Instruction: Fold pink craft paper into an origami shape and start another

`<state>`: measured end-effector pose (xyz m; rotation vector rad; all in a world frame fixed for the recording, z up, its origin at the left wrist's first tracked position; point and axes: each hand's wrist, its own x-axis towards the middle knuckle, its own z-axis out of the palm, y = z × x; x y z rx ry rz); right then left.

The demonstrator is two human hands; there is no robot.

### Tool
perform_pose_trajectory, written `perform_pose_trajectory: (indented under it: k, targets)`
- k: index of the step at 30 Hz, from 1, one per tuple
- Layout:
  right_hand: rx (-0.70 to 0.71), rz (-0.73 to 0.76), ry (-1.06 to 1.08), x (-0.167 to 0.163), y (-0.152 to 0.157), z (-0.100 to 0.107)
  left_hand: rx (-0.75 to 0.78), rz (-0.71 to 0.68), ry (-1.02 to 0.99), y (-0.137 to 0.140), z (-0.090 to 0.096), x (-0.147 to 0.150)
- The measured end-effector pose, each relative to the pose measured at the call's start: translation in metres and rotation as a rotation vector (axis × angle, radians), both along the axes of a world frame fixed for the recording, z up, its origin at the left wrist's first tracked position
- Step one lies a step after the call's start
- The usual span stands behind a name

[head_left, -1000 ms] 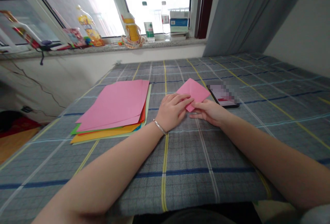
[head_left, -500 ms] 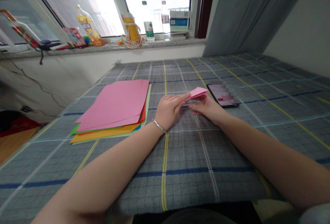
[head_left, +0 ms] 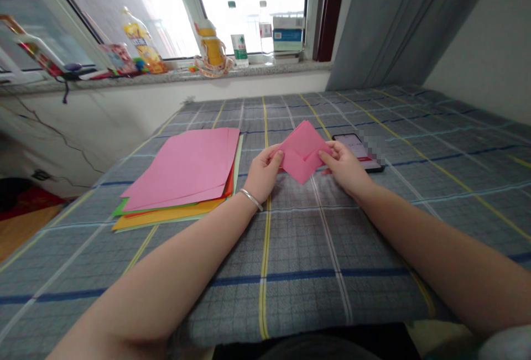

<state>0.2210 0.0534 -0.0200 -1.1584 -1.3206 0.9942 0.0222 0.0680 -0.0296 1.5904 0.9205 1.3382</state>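
A folded pink paper (head_left: 303,147) is held up in a diamond shape above the plaid cloth, its flaps meeting near the middle. My left hand (head_left: 265,169), with a silver bangle at the wrist, pinches its left corner, thumb in front. At the opposite corner, my right hand (head_left: 344,165) grips the paper between thumb and fingers. The fingertips behind the paper are partly hidden.
To the left lies a stack of coloured paper (head_left: 182,166), pink on top. A phone (head_left: 365,154) rests just past my right hand on the plaid cloth (head_left: 298,249). Bottles, a yellow cup (head_left: 212,50) and boxes (head_left: 288,36) line the windowsill.
The folded paper has turned from nearly edge-on to facing me as a diamond. My hands have moved apart to its left and right corners.
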Motion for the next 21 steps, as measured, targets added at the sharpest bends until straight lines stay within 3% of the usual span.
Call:
perform_pose_trajectory:
  k: [7,13,17,21]
  targets:
    - [-0.083,0.031,-0.055,0.003,-0.003,0.008,-0.110,0.063,0.061,-0.004,0.004,-0.001]
    - [-0.184,0.107,-0.159,0.011,0.001,0.000,-0.050,0.189,0.380,-0.002,0.010,-0.008]
    - [-0.272,0.150,-0.367,0.015,0.001,-0.001,-0.049,0.155,0.643,0.000,0.011,-0.013]
    - [-0.238,0.144,-0.590,0.013,-0.005,0.009,-0.070,0.084,0.717,0.003,0.009,-0.016]
